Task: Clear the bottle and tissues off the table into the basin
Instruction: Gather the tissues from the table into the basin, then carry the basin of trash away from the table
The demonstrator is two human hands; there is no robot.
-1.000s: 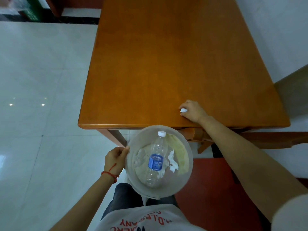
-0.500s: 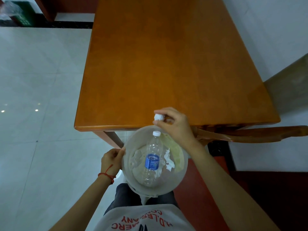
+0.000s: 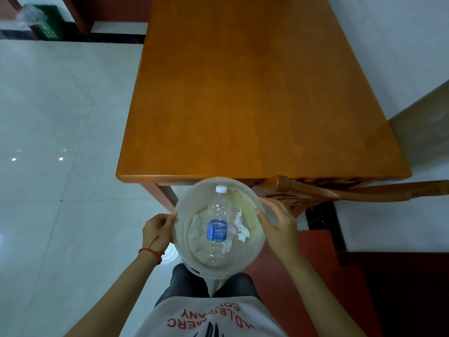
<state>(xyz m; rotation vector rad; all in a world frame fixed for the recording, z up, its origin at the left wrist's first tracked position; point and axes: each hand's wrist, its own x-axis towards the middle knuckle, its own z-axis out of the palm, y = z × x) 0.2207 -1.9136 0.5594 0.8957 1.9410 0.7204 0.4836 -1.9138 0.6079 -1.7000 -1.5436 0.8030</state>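
A person looks down at their own torso and two bare forearms reaching forward. Both hands hold a round translucent basin (image 3: 184, 242) at waist height, just in front of the near edge of a wooden counter (image 3: 255, 105). The left hand (image 3: 156, 231), a red string around its wrist, curls its fingers over the basin's left rim. The right hand (image 3: 278, 227) lies against the right rim with fingers partly spread along the wall; whether it grips firmly or only steadies cannot be told. Inside the basin a clear plastic bottle (image 3: 217, 227) with a white cap and blue label lies lengthwise, cap pointing away, on top of crumpled white tissues (image 3: 241, 227). Beyond the basin the counter top appears bare, so the clearing seems essentially done. To hold the load well, both hands should probably keep opposite sides of the rim level, since the bottle could roll and tip the light basin. A wooden chair (image 3: 340, 193) is tucked under the counter on the right, and pale floor tiles (image 3: 60, 142) stretch away on the left.
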